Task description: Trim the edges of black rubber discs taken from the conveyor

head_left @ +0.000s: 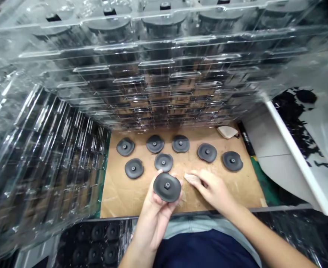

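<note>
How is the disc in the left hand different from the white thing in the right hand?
The disc is dark; the white thing is pale. The disc looks bigger than what shows of the white thing. The disc has a small knob in its middle; the white thing shows none. Both are held.

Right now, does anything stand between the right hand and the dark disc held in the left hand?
Only the pale wad pinched in the right hand and fingers of the left hand beside the dark disc; nothing else visible.
</note>
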`<state>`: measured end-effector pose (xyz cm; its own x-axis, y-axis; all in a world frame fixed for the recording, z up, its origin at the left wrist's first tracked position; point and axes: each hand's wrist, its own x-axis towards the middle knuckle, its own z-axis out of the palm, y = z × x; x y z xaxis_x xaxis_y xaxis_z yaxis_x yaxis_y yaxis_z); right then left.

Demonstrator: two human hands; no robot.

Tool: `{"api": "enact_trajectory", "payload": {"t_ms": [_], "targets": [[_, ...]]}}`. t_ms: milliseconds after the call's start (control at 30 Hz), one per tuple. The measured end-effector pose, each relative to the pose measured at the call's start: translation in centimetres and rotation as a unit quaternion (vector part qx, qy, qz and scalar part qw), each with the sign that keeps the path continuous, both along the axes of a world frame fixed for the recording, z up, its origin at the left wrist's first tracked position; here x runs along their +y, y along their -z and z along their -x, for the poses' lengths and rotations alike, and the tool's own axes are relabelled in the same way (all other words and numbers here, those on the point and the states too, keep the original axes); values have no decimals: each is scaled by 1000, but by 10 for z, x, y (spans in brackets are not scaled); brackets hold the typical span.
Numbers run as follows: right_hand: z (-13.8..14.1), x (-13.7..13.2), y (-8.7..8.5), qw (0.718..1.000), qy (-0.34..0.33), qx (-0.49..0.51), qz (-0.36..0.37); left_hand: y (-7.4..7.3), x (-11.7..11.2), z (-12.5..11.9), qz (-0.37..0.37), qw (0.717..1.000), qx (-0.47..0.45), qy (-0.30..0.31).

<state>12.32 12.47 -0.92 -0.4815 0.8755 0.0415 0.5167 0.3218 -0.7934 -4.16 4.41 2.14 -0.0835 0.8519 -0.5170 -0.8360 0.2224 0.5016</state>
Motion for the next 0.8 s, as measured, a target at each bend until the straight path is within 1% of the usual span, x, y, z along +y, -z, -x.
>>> {"api": "enact_trajectory", "payload": {"t_ms": [100, 167, 200, 267, 333, 367, 400, 467, 500, 533, 600, 633, 667, 700, 733, 767, 800], "targets": [[15, 6, -44, 999, -12, 34, -9, -3, 7, -4, -1, 1000, 13, -3], [28, 3, -70, 994, -40, 89, -45, -5, 11, -5, 5, 1000, 15, 6], [33, 1, -80, 991, -60, 112, -50, -6, 12, -5, 12, 1000, 17, 15], [41, -3, -93, 986, -118, 119, -15, -10, 13, -5, 29, 999, 28, 23], [46, -5, -97, 983, -157, 94, 26, -14, 13, -4, 42, 998, 40, 11], [47, -5, -97, 984, -153, 91, 12, -16, 14, -4, 44, 998, 42, 6], [48, -6, -96, 986, -127, 101, -28, -19, 13, -4, 42, 998, 39, 8], [47, -10, -95, 981, -77, 138, -110, -23, 12, -3, 33, 999, 35, 20], [45, -12, -96, 978, -74, 151, -120, -24, 11, -2, 29, 999, 35, 25], [42, -15, -97, 979, -88, 155, -101, -25, 11, -1, 27, 999, 35, 29], [38, -17, -100, 981, -139, 137, -10, -26, 9, -1, 28, 999, 35, 30], [37, -17, -102, 981, -147, 127, 20, -26, 9, -1, 26, 998, 37, 32], [37, -17, -103, 983, -134, 125, 21, -26, 10, -2, 22, 998, 38, 37], [38, -16, -103, 985, -109, 132, -7, -27, 10, -4, 17, 998, 41, 42], [38, -15, -104, 984, -84, 146, -50, -29, 10, -6, 17, 998, 44, 48], [38, -15, -104, 980, -69, 163, -88, -31, 10, -7, 19, 997, 46, 55], [35, -17, -104, 976, -73, 176, -105, -34, 9, -8, 21, 997, 46, 59]]}}
